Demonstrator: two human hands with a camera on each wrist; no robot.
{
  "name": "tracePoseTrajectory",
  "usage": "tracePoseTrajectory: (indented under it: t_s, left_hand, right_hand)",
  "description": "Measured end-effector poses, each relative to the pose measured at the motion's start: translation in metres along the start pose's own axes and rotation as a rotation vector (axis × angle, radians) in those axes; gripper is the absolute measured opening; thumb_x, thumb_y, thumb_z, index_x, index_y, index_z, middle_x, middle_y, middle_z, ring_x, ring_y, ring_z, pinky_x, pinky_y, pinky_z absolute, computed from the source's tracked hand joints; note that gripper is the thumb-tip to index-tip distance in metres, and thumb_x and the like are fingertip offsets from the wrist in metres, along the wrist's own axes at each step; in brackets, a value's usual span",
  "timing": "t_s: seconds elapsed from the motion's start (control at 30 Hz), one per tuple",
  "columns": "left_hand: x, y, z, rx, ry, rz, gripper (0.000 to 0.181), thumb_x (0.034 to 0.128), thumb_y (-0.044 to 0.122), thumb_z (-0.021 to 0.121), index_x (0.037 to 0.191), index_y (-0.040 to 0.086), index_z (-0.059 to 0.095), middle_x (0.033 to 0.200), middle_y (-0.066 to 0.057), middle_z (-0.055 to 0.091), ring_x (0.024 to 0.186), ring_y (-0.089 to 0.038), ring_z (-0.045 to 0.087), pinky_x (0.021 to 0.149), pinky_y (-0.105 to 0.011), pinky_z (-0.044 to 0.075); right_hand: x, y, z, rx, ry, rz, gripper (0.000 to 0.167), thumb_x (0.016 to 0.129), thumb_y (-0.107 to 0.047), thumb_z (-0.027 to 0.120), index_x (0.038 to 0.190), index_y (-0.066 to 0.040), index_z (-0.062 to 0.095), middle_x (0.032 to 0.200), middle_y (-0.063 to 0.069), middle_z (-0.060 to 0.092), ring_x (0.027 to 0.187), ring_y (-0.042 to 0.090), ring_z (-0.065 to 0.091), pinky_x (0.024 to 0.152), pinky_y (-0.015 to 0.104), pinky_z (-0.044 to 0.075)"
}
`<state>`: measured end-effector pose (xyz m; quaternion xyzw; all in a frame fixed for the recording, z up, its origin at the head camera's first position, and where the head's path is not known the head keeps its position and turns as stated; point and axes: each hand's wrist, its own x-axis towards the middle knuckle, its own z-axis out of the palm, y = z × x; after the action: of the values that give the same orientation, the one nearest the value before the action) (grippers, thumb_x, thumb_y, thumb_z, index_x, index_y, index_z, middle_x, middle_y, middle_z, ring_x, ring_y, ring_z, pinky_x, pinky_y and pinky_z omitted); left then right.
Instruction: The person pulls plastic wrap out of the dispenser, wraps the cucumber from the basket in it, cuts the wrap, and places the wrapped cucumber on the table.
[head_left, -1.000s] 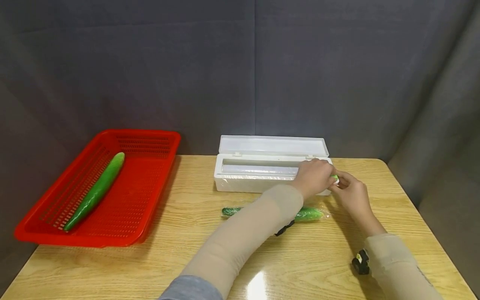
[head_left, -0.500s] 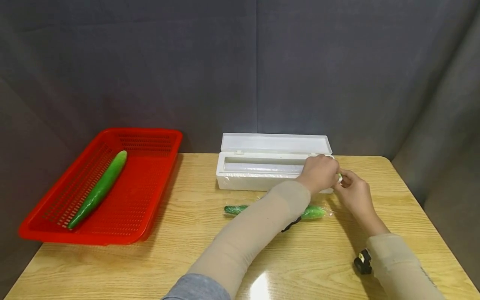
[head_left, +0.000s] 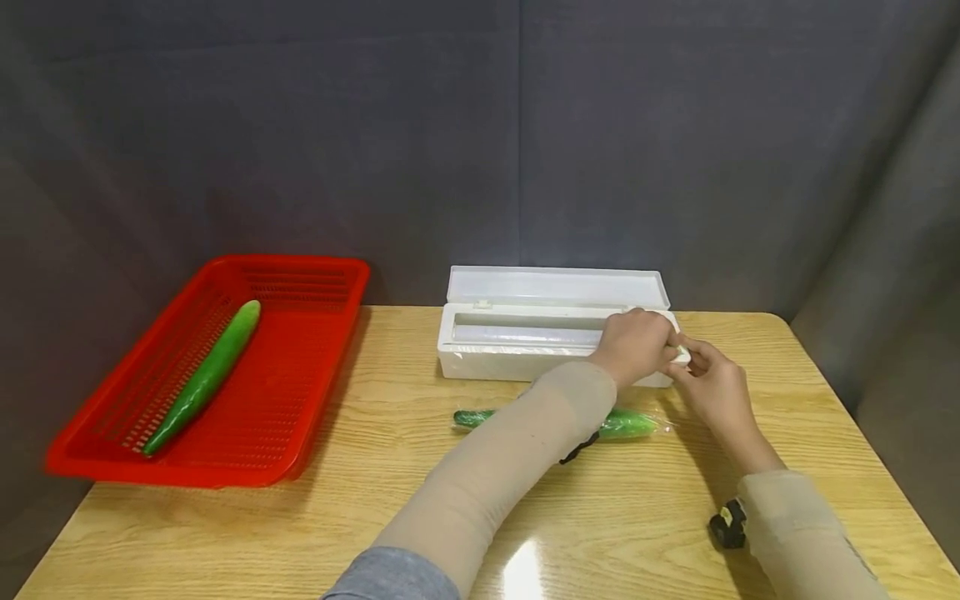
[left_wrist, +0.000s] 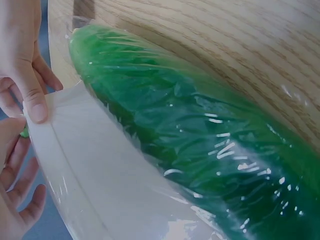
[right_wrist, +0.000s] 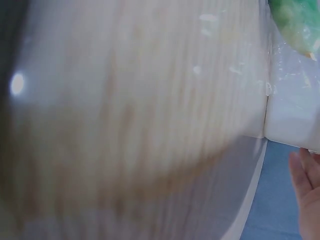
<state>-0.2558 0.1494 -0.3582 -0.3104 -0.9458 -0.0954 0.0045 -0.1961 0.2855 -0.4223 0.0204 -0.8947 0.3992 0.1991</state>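
Note:
A long white cling film box (head_left: pixel 480 364) stands with its lid up, a roll of film (head_left: pixel 517 335) inside. At its right end, my left hand (head_left: pixel 637 342) reaches across. In the left wrist view, my left thumb and finger pinch the small green slide cutter (left_wrist: pixel 24 132) at the box's edge. My right hand (head_left: pixel 716 387) grips the box's right end, its thumb (left_wrist: pixel 37 107) on the top corner. A cucumber (head_left: pixel 628 424) under clear film lies on the table before the box. My left forearm hides its middle in the head view.
To the left, a red plastic basket (head_left: pixel 300 450) holds another cucumber (head_left: pixel 206 375) without visible film. Both stand on a wooden table (head_left: pixel 375 500). A grey curtain (head_left: pixel 375 150) hangs behind, close to the table's back edge.
My left hand has shifted slightly left relative to the box's end. The green bit seen between my hands is now mostly hidden. The head view has drifted a little.

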Motion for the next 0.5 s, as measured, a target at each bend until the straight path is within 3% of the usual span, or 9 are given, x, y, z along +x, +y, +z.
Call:
tracePoseTrajectory:
  t_s: [0.5]
  left_hand:
    - [-0.0047, -0.0049, 0.0011, -0.056, 0.056, 0.017, 0.014, 0.0954, 0.035, 0.066, 0.098, 0.043, 0.077, 0.1, 0.026, 0.068, 0.091, 0.0, 0.059, 0.073, -0.024, 0.047]
  right_hand:
    - [0.0015, 0.0009, 0.0014, 0.041, 0.015, -0.011, 0.051, 0.084, -0.004, 0.078, 0.127, 0.014, 0.057, 0.116, 0.03, 0.063, 0.102, 0.042, 0.064, 0.07, 0.002, 0.044]
